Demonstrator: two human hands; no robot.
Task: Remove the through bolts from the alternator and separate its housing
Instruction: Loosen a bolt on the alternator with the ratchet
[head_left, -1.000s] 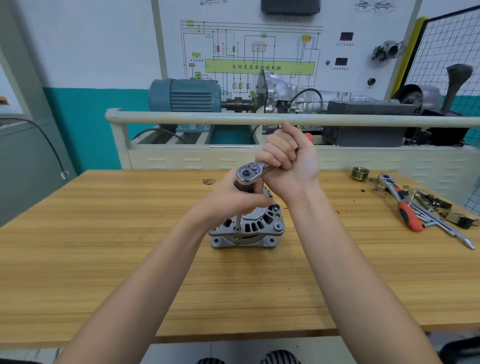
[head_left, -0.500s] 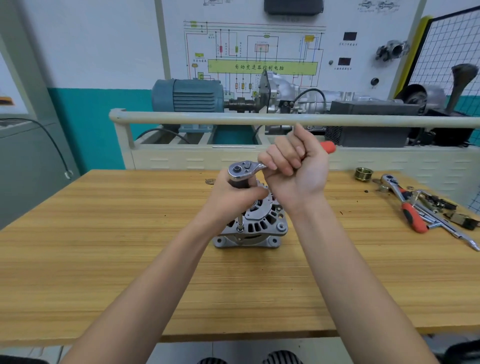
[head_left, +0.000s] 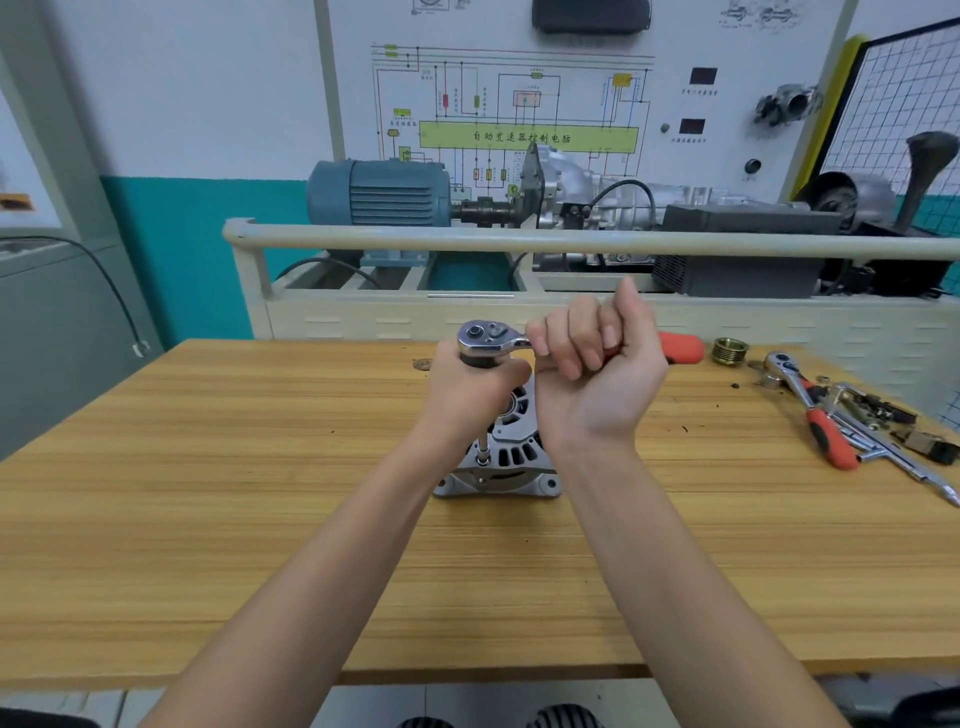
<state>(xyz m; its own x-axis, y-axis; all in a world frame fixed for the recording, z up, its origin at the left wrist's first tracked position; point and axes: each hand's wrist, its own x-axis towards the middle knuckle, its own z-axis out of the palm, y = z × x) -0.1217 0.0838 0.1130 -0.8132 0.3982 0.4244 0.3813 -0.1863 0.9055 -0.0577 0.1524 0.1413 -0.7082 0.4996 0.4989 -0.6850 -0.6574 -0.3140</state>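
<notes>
I have the alternator (head_left: 506, 457) standing on the wooden bench (head_left: 208, 519) near its middle, its vented housing face turned up, and both of my forearms reach over it from the near edge. My left hand (head_left: 470, 395) is curled round the upright socket extension (head_left: 484, 448) just under the ratchet head (head_left: 485, 338); the lower end of that extension shows below my palm and sits on a bolt at the left rim of the housing. My right hand (head_left: 597, 374) is clenched round the ratchet handle, fingers wrapped over the shank just right of the head, and the orange grip (head_left: 681, 347) sticks out past my fist toward the right. The handle lies roughly level, pointing right. Off on the right side of the bench I see a brass-coloured pulley (head_left: 729, 352), and beside it a second ratchet (head_left: 810, 410) with a red handle lying among loose chrome tools and small parts. Behind the bench runs a pale rail (head_left: 519, 241), and beyond it a blue electric motor (head_left: 379, 193) coupled to a metal gearbox, with a wiring diagram board (head_left: 519, 104) on the wall
</notes>
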